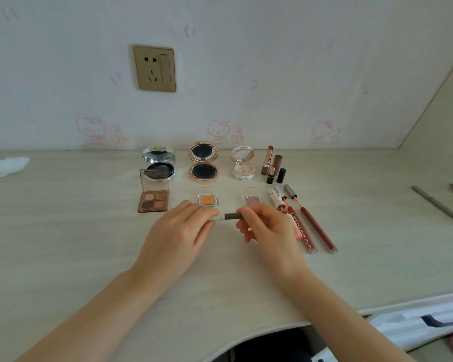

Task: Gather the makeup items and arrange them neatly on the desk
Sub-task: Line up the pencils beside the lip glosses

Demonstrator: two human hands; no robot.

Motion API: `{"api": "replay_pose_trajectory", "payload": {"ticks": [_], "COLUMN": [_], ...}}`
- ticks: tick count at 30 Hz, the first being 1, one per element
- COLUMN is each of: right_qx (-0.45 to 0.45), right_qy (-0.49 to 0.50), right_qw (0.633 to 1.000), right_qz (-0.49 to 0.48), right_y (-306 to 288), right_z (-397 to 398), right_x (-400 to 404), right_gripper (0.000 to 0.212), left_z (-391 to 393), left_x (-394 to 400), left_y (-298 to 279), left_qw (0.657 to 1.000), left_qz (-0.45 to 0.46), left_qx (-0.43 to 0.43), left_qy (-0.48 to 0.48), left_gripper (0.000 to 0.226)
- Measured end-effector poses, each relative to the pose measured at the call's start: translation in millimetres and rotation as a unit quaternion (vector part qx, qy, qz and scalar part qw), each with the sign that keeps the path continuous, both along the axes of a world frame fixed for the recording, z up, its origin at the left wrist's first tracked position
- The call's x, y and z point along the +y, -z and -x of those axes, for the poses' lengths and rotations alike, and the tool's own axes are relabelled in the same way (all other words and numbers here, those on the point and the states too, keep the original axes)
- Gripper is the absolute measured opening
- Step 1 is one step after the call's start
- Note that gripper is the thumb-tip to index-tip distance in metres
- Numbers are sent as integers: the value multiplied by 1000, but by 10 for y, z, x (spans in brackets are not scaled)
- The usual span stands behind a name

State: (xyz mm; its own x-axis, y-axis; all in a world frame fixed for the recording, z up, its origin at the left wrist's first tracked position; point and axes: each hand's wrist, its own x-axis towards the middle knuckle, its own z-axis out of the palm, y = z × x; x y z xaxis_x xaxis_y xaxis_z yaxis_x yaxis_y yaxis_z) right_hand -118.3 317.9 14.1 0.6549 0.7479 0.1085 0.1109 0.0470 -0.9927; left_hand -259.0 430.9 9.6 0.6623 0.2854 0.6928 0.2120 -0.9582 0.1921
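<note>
Left hand: the left hand (183, 226) lies palm down near the middle of the desk (63, 244), fingers curled over the pale end of a slim makeup stick (229, 216).
Right hand: the right hand (267, 226) pinches the dark end of the same stick between thumb and forefinger, the other fingers curled below.
Makeup stick: held level between both hands, just above or on the desk; the hands hide which.
Far row, left to right: an open silver compact (158, 163), an open rose-gold compact (203, 162), an open pale pink compact (243, 163), then a cluster of upright lipsticks (272, 165) with their caps beside them.
Near row, left to right: a four-pan eyeshadow palette (153, 197) with its clear lid raised, touching the front of the silver compact; a small orange single pan (207, 199); a small pinkish single pan (252, 200), partly behind the right hand's fingers.
Lip glosses: three long tubes (317, 231) lie side by side just right of the right hand, wands pulled out at their far ends.
Far right: a grey pencil (439, 207) lies slanted, well apart from the rows, with other slim items at the frame edge, too cropped to name.
Far left: a white tissue (5, 165) lies near the wall.
Wall: a gold socket plate (154, 68) sits above the desk.
</note>
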Motion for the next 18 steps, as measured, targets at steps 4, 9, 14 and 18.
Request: {"api": "replay_pose_trajectory", "payload": {"ticks": [4,9,14,18], "right_qx": [114,150,139,91], "right_qy": [-10,-21,-58,-63], "right_qw": [993,987,985,990], "right_qz": [-25,-53,-89,-84], "right_y": [-31,24,32,48], "right_z": [46,143,147,133], "right_x": [104,153,89,58], "right_gripper": [16,8,6,7], "left_z": [3,25,39,58], "left_x": [-21,-63,-109,-115], "left_y": [-2,-18,-66,-59], "left_qw": [1000,999,998,997], "left_qz": [27,47,28,26], "left_qx": [5,-1,3,51], "left_qy": [5,-14,-49,-44], "left_gripper": [22,20,30,39]}}
